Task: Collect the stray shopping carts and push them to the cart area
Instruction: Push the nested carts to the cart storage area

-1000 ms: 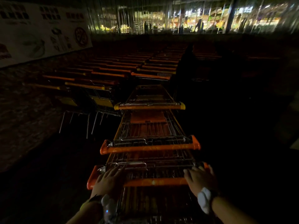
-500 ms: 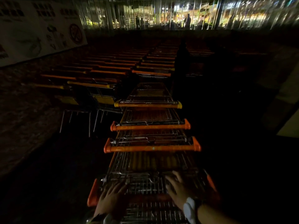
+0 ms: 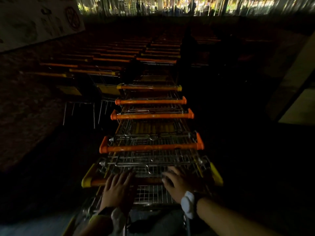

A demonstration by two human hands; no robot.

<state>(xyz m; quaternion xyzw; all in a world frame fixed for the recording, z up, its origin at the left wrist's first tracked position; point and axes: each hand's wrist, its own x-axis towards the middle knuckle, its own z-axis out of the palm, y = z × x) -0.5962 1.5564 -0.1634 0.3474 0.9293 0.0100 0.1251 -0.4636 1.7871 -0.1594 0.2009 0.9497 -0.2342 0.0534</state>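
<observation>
A line of several nested wire shopping carts (image 3: 151, 147) with orange handles runs straight ahead of me in the dark. The nearest cart's handle (image 3: 87, 182) has yellow ends. My left hand (image 3: 117, 188) lies on that handle left of middle, fingers stretched forward over the bar. On the same handle right of middle rests my right hand (image 3: 179, 183), a white watch on its wrist, with the fingers spread onto the wire basket. The front cart of the line reaches the parked rows of carts (image 3: 109, 65).
Rows of parked carts fill the area ahead and to the left. A brick wall (image 3: 25, 108) with a white poster (image 3: 34, 19) runs along the left. A pale pillar (image 3: 293, 74) stands at right. Lit shop fronts (image 3: 170, 5) with people show far ahead.
The carts in the line have slid together, their handles now closer. My hands now lie on a yellow-ended handle, with the orange handle they held earlier ahead of them.
</observation>
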